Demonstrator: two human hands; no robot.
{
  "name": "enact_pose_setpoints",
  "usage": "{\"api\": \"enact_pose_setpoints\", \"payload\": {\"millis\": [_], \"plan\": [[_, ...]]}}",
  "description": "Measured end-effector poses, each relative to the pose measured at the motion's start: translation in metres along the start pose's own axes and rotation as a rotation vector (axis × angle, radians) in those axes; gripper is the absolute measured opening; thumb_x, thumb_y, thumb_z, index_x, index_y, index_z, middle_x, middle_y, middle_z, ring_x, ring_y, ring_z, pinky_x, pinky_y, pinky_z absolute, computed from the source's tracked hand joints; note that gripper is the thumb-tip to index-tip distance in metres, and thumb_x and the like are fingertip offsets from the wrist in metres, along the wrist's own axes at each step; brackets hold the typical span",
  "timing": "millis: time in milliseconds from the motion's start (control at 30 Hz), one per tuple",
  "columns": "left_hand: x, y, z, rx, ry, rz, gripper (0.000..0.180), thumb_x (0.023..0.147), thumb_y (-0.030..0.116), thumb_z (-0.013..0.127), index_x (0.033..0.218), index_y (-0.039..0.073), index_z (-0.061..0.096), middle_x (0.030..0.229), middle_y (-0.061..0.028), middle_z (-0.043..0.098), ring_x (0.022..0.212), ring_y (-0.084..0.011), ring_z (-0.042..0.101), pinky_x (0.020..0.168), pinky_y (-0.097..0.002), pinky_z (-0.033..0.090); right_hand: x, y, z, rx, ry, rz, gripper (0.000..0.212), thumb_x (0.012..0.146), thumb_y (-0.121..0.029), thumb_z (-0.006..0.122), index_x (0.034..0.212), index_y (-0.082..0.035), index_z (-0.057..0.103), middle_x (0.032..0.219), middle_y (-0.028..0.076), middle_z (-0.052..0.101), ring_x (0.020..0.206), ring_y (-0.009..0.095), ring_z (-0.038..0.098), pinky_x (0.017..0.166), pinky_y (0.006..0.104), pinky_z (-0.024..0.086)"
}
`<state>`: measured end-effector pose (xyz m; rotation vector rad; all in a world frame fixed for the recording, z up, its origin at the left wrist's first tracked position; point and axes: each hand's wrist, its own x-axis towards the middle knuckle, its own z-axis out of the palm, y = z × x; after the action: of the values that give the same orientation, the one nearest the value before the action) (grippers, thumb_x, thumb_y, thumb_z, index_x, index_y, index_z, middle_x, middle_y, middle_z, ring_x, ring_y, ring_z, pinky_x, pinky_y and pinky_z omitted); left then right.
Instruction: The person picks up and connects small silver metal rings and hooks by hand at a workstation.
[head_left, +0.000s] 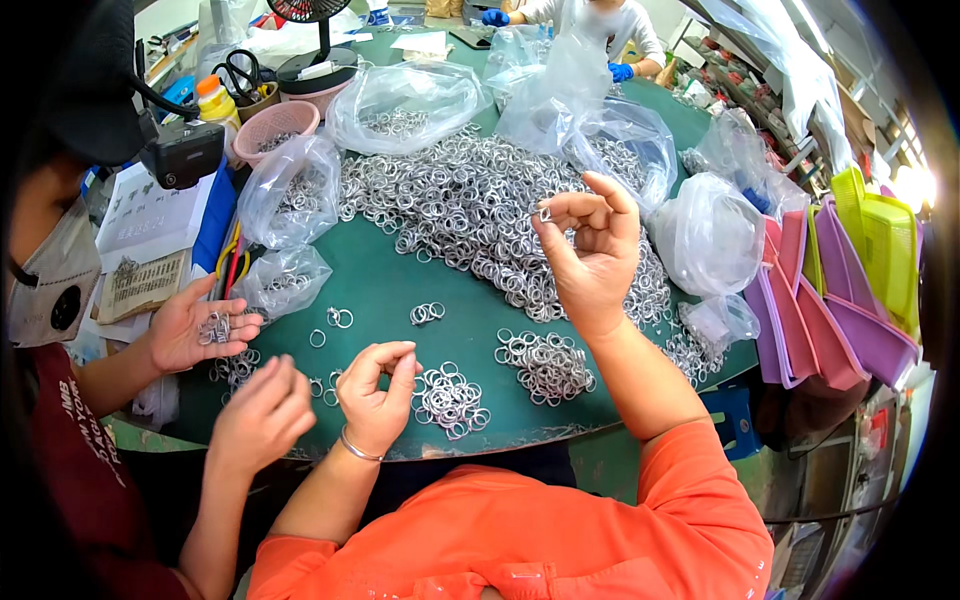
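My right hand (597,245) is raised over the big heap of silver metal rings (470,200), thumb and forefinger pinching a small metal ring (544,214). Low over the near table edge, my left hand (378,393), with a bangle on its wrist, is closed; what its fingers hold, if anything, is hidden. Just right of it lies a small pile of rings (450,400), and a denser pile (546,366) sits farther right, below my right forearm. A few loose rings (339,318) and a little cluster (427,313) lie beyond my left hand.
At my left, a co-worker's open palm (207,325) holds small metal pieces; their other hand (262,415) is near my left wrist. Clear plastic bags (290,190) ring the green table (370,265). Coloured plastic trays (830,270) stand right. Another person in blue gloves (621,72) works opposite.
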<state>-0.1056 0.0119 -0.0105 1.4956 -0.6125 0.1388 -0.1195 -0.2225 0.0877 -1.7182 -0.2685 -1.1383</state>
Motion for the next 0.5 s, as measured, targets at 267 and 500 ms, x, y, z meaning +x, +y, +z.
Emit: {"api": "enact_pose_setpoints", "payload": {"millis": [267, 500], "plan": [[-0.0023, -0.0010, 0.0019, -0.014, -0.041, -0.008, 0.009, 0.087, -0.003, 0.063, 0.096, -0.003, 0.065, 0.077, -0.0077, 0.066, 0.064, -0.0101, 0.063, 0.056, -0.0213, 0.049, -0.0033, -0.0032, -0.0004, 0.004, -0.020, 0.095, 0.062, 0.078, 0.012, 0.068, 0.131, -0.002, 0.039, 0.094, 0.009, 0.065, 0.079, 0.010, 0.060, 0.072, 0.0218, 0.049], [-0.0022, 0.0019, 0.0027, -0.019, -0.036, -0.037, 0.010, 0.085, -0.004, 0.065, 0.094, -0.002, 0.066, 0.075, -0.0077, 0.066, 0.063, -0.0107, 0.064, 0.057, -0.0219, 0.049, -0.0029, -0.0011, -0.0019, 0.111, -0.069, 0.291, 0.035, 0.082, 0.006, 0.070, 0.115, 0.000, 0.059, 0.092, 0.007, 0.067, 0.080, 0.009, 0.062, 0.071, 0.0207, 0.049]]}}
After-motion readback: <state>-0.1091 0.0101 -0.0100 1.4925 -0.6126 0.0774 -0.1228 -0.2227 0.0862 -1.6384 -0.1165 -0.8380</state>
